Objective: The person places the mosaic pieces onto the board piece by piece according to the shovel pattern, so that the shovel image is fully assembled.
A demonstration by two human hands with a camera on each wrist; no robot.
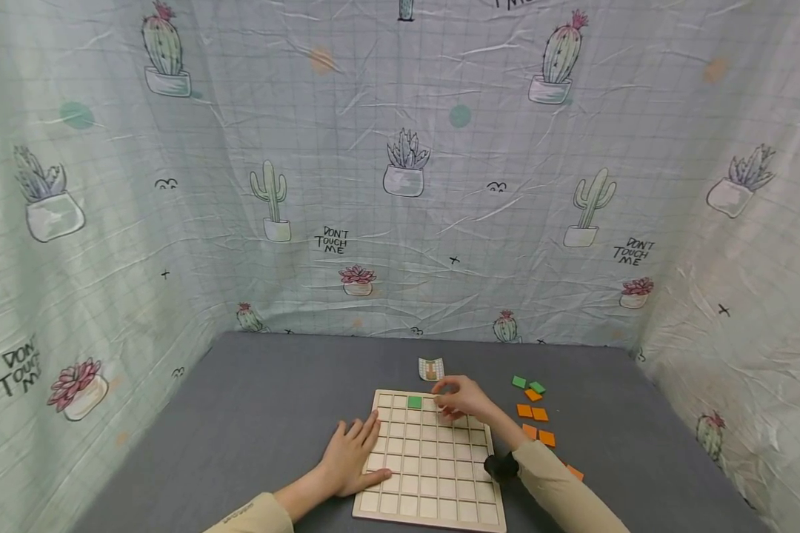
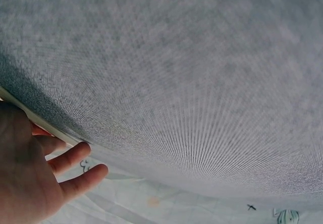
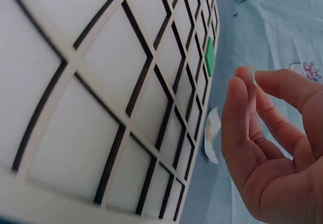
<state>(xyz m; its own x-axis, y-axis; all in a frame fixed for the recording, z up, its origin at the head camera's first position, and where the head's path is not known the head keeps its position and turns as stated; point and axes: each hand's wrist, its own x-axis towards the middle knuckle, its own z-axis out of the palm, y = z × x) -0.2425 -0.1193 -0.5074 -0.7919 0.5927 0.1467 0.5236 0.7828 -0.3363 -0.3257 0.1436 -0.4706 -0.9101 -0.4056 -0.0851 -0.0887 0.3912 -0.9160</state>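
Note:
A pale wooden grid board (image 1: 415,505) lies on the grey table, with one green square tile (image 1: 415,402) in its far row. My left hand (image 1: 350,453) rests on the board's left side, fingers spread; in the left wrist view, the hand (image 2: 30,168) shows its spread fingers at the lower left. Over the far right part of the board is my right hand (image 1: 463,397). In the right wrist view, the right hand (image 3: 277,148) has curled fingers, with thumb and fingertips close together. No tile shows between them, though the fingers may hide one.
To the right of the board lie a few green tiles (image 1: 519,382) and several orange tiles (image 1: 539,414); the right forearm partly covers one. A small printed paper (image 1: 431,369) sits beyond the board's far edge. Patterned cloth (image 1: 404,244) hangs around the table.

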